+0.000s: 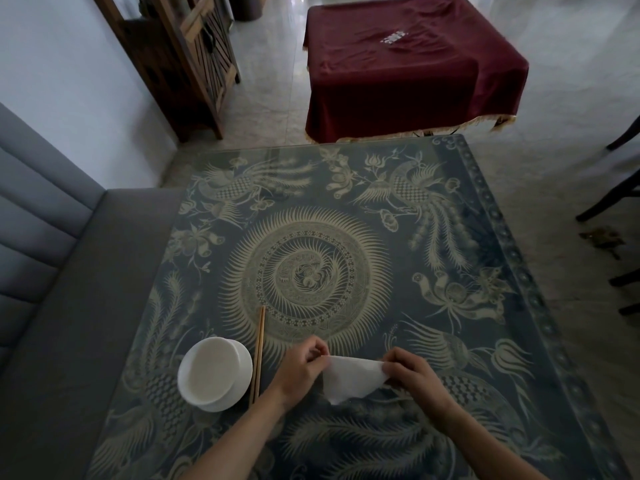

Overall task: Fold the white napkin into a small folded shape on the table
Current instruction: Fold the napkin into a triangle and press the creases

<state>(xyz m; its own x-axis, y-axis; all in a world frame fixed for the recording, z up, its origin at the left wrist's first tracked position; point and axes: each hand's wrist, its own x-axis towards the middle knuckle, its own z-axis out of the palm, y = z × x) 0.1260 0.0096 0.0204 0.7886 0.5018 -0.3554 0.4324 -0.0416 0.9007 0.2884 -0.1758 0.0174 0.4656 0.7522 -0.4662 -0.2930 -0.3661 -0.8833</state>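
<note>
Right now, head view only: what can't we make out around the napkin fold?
- Napkin: fold count and layers, too small and creased to tell.
- Left hand and right hand: fingertips at each grip, hidden behind the napkin's ends.
- Whether the napkin's lower corner touches the table: unclear from above.
- Bowl: contents, washed out white.
- Chopsticks: near ends, hidden behind the left forearm.

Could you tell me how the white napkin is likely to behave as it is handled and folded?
The white napkin probably handles floppy: held between the left hand and right hand, its lower edge sags into a curve. It looks thin and light, so it likely creases easily but may spring open unless pressed flat.
</note>
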